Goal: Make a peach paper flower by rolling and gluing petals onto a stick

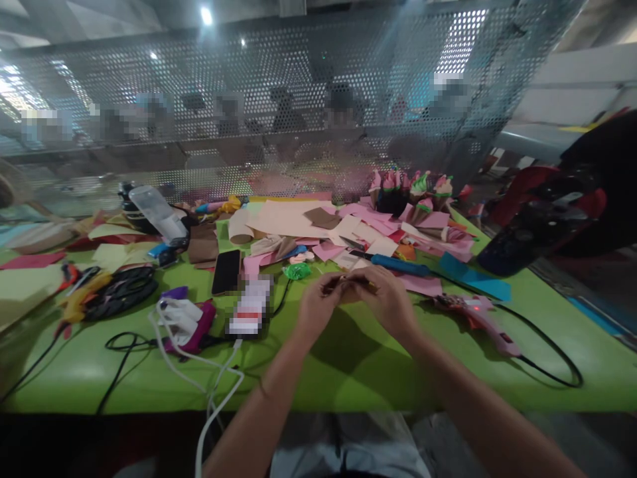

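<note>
Over the middle of the green table (358, 378), my left hand (318, 302) and my right hand (387, 299) meet with their fingertips pinched together. Something small and brownish seems to sit between the fingers, mostly hidden by them. Just beyond my right hand lies a blue-handled tool (401, 265) with a cord trailing from it. To the right of it rests a pink glue gun (480, 318) with a lit red light. Near my left hand is a crumpled green piece (297, 270). A phone with a lit screen (250, 307), plugged into a white cable, lies further left.
A dark phone (226, 272), a purple power adapter (192, 325) and a yellow glue gun (89, 295) lie at left. Paper scraps (293, 219) cover the back. Paper cones (421, 189), a clear bottle (158, 212) and a dark bottle (515, 232) stand around.
</note>
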Tool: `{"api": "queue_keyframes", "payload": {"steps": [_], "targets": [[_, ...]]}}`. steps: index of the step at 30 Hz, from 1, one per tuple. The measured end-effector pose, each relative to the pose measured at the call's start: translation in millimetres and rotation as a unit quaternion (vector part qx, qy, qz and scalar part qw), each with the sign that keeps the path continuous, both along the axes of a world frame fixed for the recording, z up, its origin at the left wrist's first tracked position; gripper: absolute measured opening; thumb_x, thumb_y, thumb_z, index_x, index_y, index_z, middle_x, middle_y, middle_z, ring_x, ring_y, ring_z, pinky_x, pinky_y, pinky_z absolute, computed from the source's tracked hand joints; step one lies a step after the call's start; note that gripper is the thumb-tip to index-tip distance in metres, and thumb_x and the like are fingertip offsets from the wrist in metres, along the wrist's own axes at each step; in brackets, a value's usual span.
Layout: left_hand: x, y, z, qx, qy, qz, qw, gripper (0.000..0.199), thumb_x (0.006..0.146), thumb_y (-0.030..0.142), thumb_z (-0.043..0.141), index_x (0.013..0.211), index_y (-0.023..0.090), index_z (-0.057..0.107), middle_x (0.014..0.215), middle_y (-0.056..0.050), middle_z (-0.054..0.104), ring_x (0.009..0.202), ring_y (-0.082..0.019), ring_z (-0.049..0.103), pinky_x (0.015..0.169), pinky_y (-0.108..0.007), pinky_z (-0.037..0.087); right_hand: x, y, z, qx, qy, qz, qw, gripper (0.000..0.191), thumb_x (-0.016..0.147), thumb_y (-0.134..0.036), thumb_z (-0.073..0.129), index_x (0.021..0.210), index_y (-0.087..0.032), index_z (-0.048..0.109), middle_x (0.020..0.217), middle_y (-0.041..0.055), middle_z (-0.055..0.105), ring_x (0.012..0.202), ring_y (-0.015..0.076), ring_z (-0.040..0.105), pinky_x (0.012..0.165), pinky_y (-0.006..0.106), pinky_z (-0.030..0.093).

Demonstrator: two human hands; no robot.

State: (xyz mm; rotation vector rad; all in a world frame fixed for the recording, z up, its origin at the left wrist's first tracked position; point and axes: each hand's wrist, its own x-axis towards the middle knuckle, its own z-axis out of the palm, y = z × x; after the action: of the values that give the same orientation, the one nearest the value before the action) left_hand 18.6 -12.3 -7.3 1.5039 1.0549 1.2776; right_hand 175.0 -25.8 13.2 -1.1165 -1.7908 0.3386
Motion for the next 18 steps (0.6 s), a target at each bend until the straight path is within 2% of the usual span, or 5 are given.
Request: {"api": "queue_keyframes", "payload": {"steps": [4, 7, 12, 14, 18], "targets": [[-1.4, 1.8, 5.9, -0.036, -0.053, 0.032, 0.997, 0.016, 0.073, 0.032, 0.07, 0.082, 0.018, 0.075, 0.082, -0.004, 0.076, 0.078, -0.017, 0.068, 0.075, -0.028, 0.053, -2.6, -1.6, 3.0, -0.024, 0.017, 0.011, 0.999, 0.011, 0.086, -0.023, 0.06, 0.088, -0.024, 0.071, 0.088, 0.0057, 0.074, 0.084, 0.0243, 0.066, 0.074, 0.036, 0.051], [-6.8, 3.6, 10.2, -0.049, -0.076, 0.063, 0.994, 0.019, 0.071, 0.036, 0.073, 0.079, 0.018, 0.074, 0.08, -0.003, 0.074, 0.075, -0.015, 0.064, 0.074, -0.026, 0.051, -1.1, -1.5, 6.1, -0.056, 0.066, 0.02, 0.996, 0.01, 0.084, -0.03, 0.065, 0.09, -0.024, 0.07, 0.09, 0.0058, 0.073, 0.084, 0.0235, 0.066, 0.073, 0.034, 0.051], [-17.0, 8.4, 11.9, -0.107, -0.169, 0.11, 0.974, 0.034, 0.065, 0.045, 0.08, 0.08, 0.017, 0.071, 0.076, 0.0, 0.069, 0.067, -0.01, 0.058, 0.066, -0.022, 0.047, 7.9, 0.4, 10.4, -0.095, 0.203, 0.011, 0.975, 0.026, 0.087, -0.048, 0.062, 0.089, -0.023, 0.068, 0.077, 0.0015, 0.065, 0.071, 0.0173, 0.059, 0.063, 0.028, 0.047], [-19.3, 10.4, 10.6, -0.136, -0.208, 0.107, 0.963, 0.039, 0.062, 0.048, 0.082, 0.082, 0.017, 0.07, 0.076, 0.0, 0.067, 0.066, -0.01, 0.058, 0.064, -0.022, 0.047, 10.7, 1.7, 10.3, -0.095, 0.231, 0.001, 0.968, 0.028, 0.087, -0.049, 0.062, 0.091, -0.022, 0.069, 0.075, 0.0006, 0.062, 0.069, 0.0157, 0.055, 0.06, 0.027, 0.045], [-21.0, 13.2, 7.4, -0.166, -0.225, 0.105, 0.954, 0.035, 0.063, 0.045, 0.082, 0.082, 0.019, 0.068, 0.079, -0.002, 0.069, 0.069, -0.013, 0.062, 0.064, -0.024, 0.05, 10.7, 4.8, 5.9, -0.115, 0.24, 0.033, 0.963, 0.028, 0.081, -0.041, 0.069, 0.102, -0.023, 0.07, 0.09, 0.0028, 0.064, 0.077, 0.0161, 0.057, 0.067, 0.028, 0.047]]}}
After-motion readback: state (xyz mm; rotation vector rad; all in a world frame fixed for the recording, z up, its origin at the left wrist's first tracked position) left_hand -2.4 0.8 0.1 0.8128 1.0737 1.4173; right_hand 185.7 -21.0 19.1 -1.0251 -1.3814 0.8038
